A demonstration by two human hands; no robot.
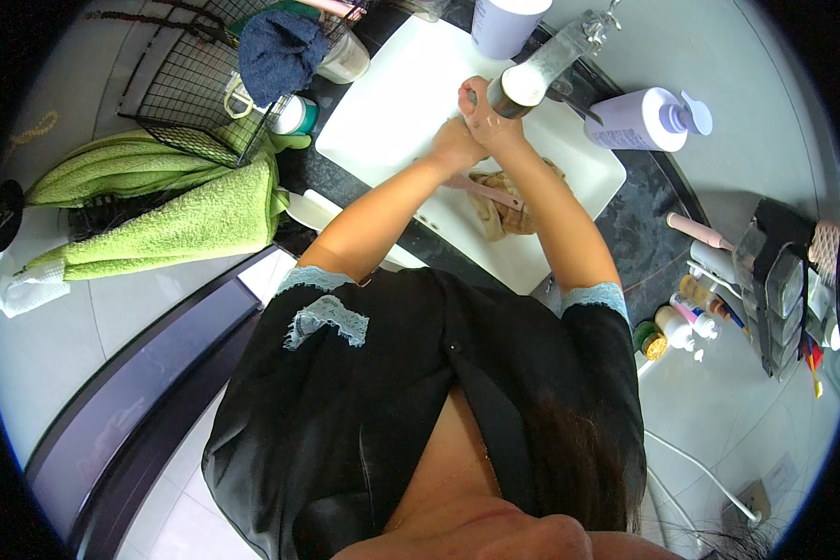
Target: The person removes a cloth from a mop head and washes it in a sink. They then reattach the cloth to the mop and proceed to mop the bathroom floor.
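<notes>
Over the white washbasin (pixel 385 91), my two hands are close together near the tap. My left hand (pixel 458 145) is low, its fingers turned under and largely hidden by my right. My right hand (pixel 491 120) looks wet and has its fingers curled; it lies against the left one. Whether anything is held between them cannot be seen. Partly covering the right fingers is the end of the metal tap (pixel 514 94). Nearer my body, a crumpled brown patterned cloth (pixel 514 217) lies in the basin. A pink handle (pixel 493 191) with small holes rests across it.
A lilac pump bottle (pixel 633 122) lies on the dark counter (pixel 630 210) at right; another lilac container (pixel 507 28) stands behind the basin. At left are a black wire basket (pixel 189 91), a navy cloth (pixel 280 56) and a green towel (pixel 203 224). Several small bottles (pixel 675 325) stand right.
</notes>
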